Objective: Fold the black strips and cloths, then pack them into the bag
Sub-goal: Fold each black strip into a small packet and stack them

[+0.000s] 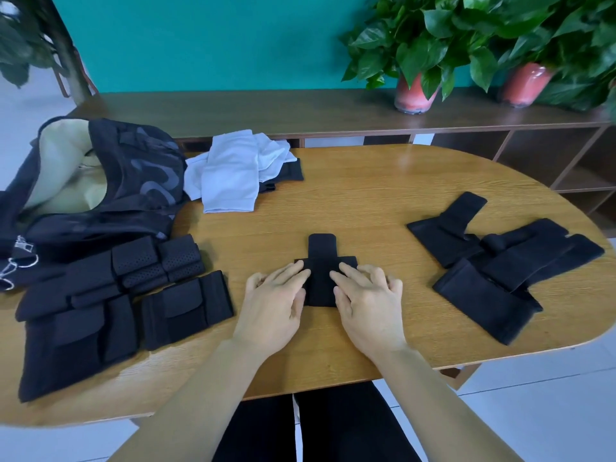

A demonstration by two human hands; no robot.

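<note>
A small black strip [321, 258] lies folded at the middle of the wooden table [366, 195], one tab sticking out toward the far side. My left hand [276, 301] presses on its left part with straight fingers. My right hand [366, 301] presses on its right part the same way. Several unfolded black strips [493, 261] lie in a loose heap on the right. Folded black pieces [110, 295] are stacked on the left. The black bag [100, 181] with a beige lining stands open at the far left.
White cloths [233, 168] lie over a black piece beside the bag. A dark wooden shelf [300, 115] runs behind the table, with two potted plants [416, 61] on its right end. The table's rounded edge curves near the right heap.
</note>
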